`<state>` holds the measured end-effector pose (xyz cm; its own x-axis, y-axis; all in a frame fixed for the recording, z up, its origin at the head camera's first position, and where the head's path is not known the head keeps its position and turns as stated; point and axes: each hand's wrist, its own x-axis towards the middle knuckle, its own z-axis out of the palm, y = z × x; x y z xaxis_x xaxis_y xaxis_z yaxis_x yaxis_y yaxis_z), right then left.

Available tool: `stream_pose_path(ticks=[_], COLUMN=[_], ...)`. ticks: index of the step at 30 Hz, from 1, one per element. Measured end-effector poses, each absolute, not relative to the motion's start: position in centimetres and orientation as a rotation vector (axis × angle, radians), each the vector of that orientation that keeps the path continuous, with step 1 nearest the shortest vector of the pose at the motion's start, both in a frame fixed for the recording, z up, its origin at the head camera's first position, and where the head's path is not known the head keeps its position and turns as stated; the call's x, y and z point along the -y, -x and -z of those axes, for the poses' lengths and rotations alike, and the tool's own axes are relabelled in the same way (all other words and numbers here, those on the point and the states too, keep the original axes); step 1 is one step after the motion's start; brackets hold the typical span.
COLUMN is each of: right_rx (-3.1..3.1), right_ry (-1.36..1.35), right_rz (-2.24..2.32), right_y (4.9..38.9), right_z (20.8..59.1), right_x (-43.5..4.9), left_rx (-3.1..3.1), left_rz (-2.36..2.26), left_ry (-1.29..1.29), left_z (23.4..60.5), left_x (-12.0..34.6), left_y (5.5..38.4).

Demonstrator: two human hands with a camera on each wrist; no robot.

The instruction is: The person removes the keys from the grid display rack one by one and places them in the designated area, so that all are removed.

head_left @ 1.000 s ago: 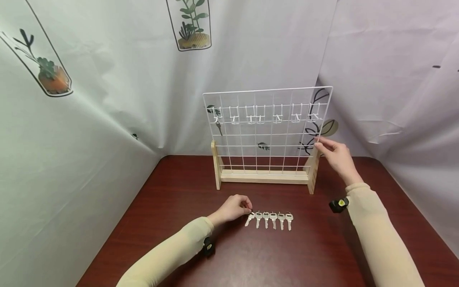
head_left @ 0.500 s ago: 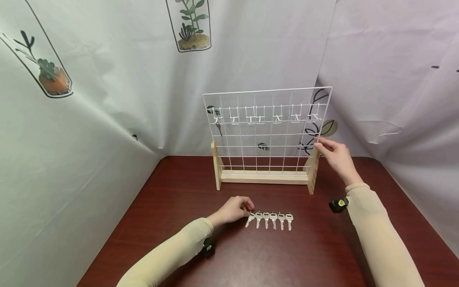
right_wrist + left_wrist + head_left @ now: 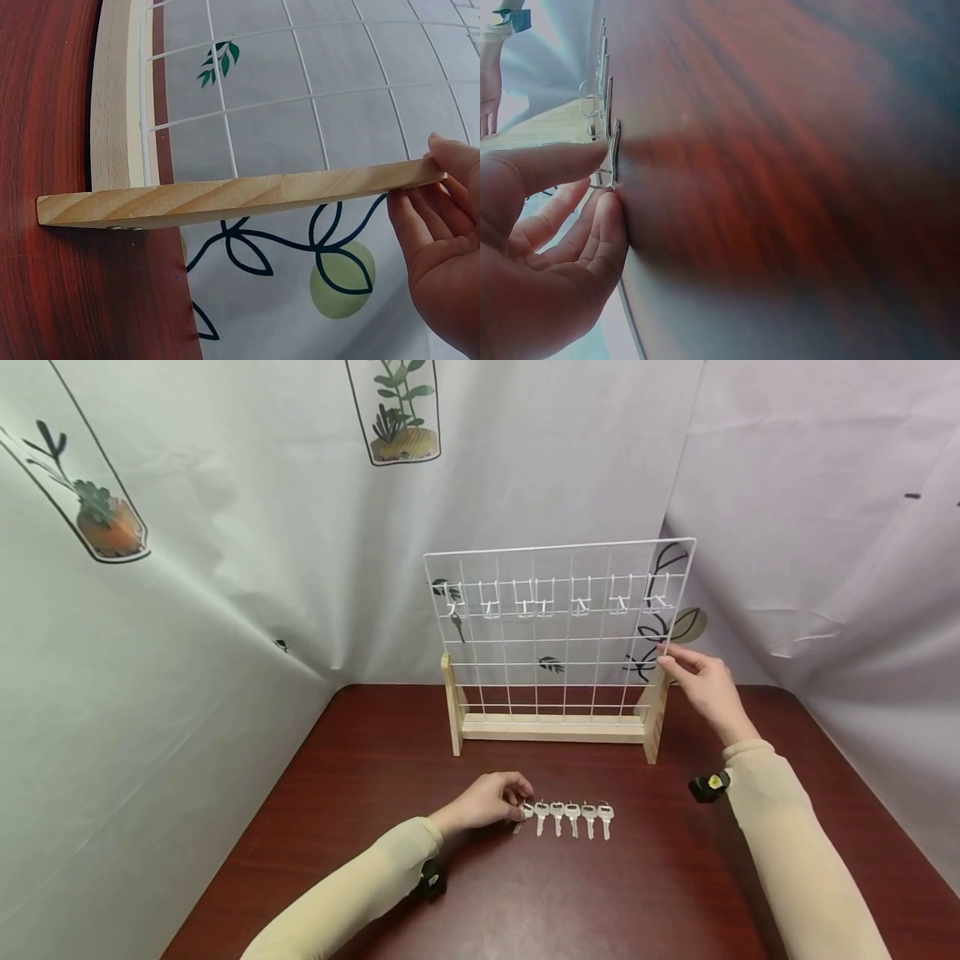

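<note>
In the head view my left hand (image 3: 491,797) is at the left end of a row of silver keys (image 3: 573,814) on the table. Its thumb and fingertips pinch the leftmost key (image 3: 615,154) near its small ring, partly covering it. My right hand (image 3: 701,685) grips the top of the right wooden upright (image 3: 240,199) of a rack, thumb on one side and fingers on the other. The rack carries a white wire grid (image 3: 558,547) with a line of white hooks (image 3: 581,606). One key (image 3: 458,627) hangs from the leftmost hook.
The dark red table (image 3: 570,902) bears the rack near its back edge. A pale wooden base bar (image 3: 551,727) joins the two uprights. White cloth (image 3: 225,652) with printed plants surrounds the table at the back and sides.
My left hand has shifted slightly at the leftmost key, its fingers now covering more of it. The right hand stays on the upright.
</note>
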<state>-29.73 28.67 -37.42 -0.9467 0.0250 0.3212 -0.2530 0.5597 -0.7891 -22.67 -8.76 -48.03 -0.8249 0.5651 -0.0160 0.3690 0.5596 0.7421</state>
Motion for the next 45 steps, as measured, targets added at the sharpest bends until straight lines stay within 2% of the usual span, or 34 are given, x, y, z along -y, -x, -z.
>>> stream_pose_path(ticks=[14, 45], right_rx=[2.511, 2.537], right_ry=[-0.196, -0.203], right_rz=[-1.361, -1.313], right_y=[29.75, 29.66], right_z=[37.36, 37.39], right_x=[-28.73, -28.94], left_rx=[-2.631, -2.684], left_rz=[-0.993, -0.945], left_ry=[-0.924, -0.853], left_z=[48.27, 47.78], left_x=[8.84, 8.35], left_y=[22.79, 22.32])
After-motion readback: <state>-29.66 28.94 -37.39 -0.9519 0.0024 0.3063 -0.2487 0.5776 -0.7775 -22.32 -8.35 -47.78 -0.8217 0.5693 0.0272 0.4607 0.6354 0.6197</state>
